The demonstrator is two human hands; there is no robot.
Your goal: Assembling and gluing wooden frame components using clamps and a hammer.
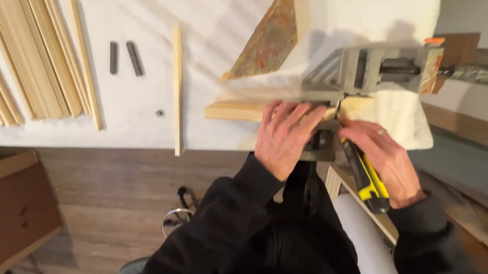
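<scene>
Wood is what I have under my left hand (285, 136): a pale strip of moulding (236, 110) lying along the near edge of the table (149, 0), its right end tucked into the grey metal corner clamp (354, 70) just beyond my fingertips. My left fingers are spread flat and pressing down on the strip, not curled around it, with the tips close to the joint where a second short piece (357, 105) meets it. My right hand (383, 161) is closed around a yellow and black utility knife (366, 179), the handle running back toward my wrist and the front end hidden under my fingers, so I cannot tell whether the blade is out or where it touches. To do this well, I judge the left hand should keep steady downward pressure so the strip does not creep in the clamp, and those fingertips should sit clear of the knife's line, since they lie very near it. Short, light strokes away from the left hand seem wiser than one hard pull. Far left of my fingers rests a stack of similar strips (30, 48), with one loose strip (178, 88) and two small dark bars (124, 58) between, well apart from the work.
</scene>
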